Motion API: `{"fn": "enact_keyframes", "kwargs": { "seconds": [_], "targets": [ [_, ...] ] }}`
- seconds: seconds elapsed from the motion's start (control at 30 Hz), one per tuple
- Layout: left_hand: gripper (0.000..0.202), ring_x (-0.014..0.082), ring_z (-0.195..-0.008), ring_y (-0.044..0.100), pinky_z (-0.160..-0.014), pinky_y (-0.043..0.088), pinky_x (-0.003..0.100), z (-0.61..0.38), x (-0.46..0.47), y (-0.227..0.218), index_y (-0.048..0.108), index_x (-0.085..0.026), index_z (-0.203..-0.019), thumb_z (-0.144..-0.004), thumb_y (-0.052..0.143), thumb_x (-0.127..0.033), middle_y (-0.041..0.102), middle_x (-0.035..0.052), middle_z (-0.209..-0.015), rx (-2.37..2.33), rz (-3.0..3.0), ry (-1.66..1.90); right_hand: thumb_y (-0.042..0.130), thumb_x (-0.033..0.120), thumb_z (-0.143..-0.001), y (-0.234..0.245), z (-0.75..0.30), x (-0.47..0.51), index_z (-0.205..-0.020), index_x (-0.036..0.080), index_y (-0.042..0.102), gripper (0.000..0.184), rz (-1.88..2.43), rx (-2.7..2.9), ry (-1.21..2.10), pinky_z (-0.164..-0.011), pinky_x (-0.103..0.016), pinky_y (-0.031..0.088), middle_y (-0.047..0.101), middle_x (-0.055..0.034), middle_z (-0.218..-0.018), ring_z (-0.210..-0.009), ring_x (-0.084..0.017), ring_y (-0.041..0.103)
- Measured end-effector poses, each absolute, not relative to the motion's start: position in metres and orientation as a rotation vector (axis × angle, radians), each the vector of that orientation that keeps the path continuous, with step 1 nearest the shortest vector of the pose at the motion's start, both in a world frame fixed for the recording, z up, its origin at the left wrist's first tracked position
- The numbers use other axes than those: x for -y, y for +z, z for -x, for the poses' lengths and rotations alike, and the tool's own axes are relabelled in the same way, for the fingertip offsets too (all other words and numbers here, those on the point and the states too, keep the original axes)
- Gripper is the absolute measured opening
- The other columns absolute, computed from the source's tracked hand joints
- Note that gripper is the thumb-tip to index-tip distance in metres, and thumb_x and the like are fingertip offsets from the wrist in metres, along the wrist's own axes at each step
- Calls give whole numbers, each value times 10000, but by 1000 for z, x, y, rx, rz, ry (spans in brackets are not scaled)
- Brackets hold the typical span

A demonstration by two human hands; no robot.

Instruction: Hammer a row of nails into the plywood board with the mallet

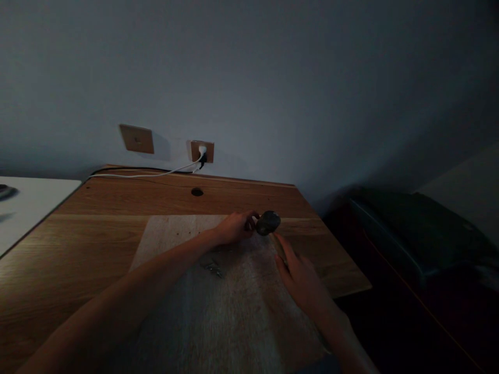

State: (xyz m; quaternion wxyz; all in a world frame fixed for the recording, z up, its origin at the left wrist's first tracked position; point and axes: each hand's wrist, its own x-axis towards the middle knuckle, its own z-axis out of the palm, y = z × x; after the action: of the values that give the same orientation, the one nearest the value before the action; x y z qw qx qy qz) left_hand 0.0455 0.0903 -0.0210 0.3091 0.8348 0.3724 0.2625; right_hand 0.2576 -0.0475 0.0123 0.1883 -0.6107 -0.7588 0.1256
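The hammer [268,223] has a head of dull, dark metal and a handle that looks wooden. Shiny metal nails [213,268] lie on a matt, slightly rough wooden board [234,301]. The surface [97,228] is smooth, grained wood; the wall [253,78] looks matt, the white cable [144,175] smooth plastic.

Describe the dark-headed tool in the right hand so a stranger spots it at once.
Start at the brown wooden table against the grey wall, then find the pale wooden board on it. Near that board's far right corner, the right hand grips a hammer-like tool. Its bulky, dark, rounded head sets it apart from the small shiny metal pieces nearby.
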Motion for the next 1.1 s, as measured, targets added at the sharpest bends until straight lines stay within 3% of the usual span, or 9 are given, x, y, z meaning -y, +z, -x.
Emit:
{"fn": "enact_keyframes", "kwargs": {
  "seconds": [1.1],
  "targets": [
    [475, 176, -881, 740, -790, 531, 255, -46, -91, -21, 631, -190, -1262, -807, 665, -60, 786, 27, -992, -1005, -2222, 690, 398, 304, -1046, 8, -261, 45, -1585, 226, 420, 545, 1643, 2095, 381, -1002, -529, 567, 642, -148, -1432, -1220, -320, 691]
  ]
}}
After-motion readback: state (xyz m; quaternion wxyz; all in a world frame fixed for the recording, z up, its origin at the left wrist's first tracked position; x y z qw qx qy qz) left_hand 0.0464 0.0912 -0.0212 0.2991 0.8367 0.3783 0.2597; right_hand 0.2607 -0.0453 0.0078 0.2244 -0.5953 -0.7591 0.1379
